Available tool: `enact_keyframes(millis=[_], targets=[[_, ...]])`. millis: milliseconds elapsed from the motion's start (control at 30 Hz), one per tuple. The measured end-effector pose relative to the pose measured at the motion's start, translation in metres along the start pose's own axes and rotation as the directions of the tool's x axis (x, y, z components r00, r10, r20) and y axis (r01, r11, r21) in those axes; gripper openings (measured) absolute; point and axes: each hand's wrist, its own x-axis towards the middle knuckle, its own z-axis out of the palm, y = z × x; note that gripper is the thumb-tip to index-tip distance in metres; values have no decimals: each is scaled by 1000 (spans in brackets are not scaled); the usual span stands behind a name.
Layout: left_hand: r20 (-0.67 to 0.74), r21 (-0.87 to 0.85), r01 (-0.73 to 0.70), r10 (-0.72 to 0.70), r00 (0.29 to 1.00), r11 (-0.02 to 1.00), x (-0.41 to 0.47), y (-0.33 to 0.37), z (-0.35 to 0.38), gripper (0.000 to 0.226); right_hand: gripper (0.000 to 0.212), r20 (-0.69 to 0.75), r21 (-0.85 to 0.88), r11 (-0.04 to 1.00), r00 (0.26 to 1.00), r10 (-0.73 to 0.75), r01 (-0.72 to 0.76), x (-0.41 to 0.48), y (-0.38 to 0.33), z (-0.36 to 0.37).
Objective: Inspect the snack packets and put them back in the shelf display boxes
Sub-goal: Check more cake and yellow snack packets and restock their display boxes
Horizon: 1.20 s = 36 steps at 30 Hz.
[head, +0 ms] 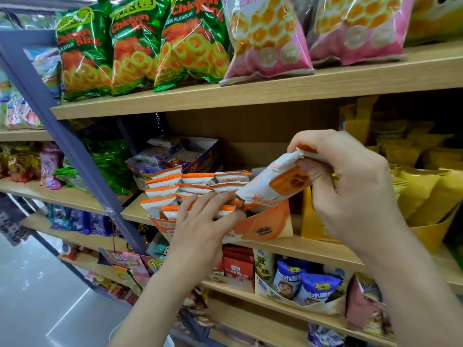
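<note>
One white-and-orange foil packet (271, 185), pinched by the right hand (350, 186), might crumple neighbours (198, 179) in the orange cardboard box (265, 227); the flat left hand (200, 221) pressed them.

L hand (204, 221) flat, R hand (350, 189) curled.

- Green Chicken Ring bags (140, 43), three in a row, stand upright on the top wooden shelf board (250, 96)
- Pink-and-white puffed snack bags (265, 38), two, just right of the green ones on the same board
- Yellow bag (436, 18) at the top right corner, cut off by the frame
- Blue-grey metal upright (62, 136) slants across the left side
- Green foil bags (110, 161) behind the upright, middle shelf
- Red packets (238, 266) on the lower shelf, blue-purple packets (315, 284) to their right
- Glossy grey floor (32, 296) at the lower left
</note>
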Motion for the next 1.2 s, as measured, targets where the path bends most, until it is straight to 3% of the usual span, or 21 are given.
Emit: enact_keyframes(millis=[167,400,533,700,800,933,1033,1133,1200], targets=[[74,-103,69,-61,995,992,4,6,-10,35,23,-15,51,999,1000,2,-1,0,3,4],[245,-82,182,-157,957,980,14,19,-18,52,27,62,1,1000,998,-7,7,3,1,6],[242,-164,224,-181,953,961,15,22,-20,45,28,110,-58,998,994,7,-1,8,5,-1],[237,-276,308,-246,940,911,18,24,-23,56,31,187,-136,990,982,1,25,8,6,0],[269,-373,360,-272,924,855,22,27,-27,67,32,317,-136,991,947,53,-9,8,5,7],[295,-299,358,-271,916,885,32,32,-26,52,25,451,-166,985,885,117,-46,17,-1,15],[252,-348,404,-331,909,846,40,38,-25,60,37,523,-212,975,835,170,-66,19,-3,24],[231,-471,417,-348,909,777,39,41,-23,40,45,568,-244,968,802,185,-50,19,-2,27],[214,-472,390,-327,921,791,38,40,-22,40,40,621,-199,972,750,225,-127,25,-3,18]])
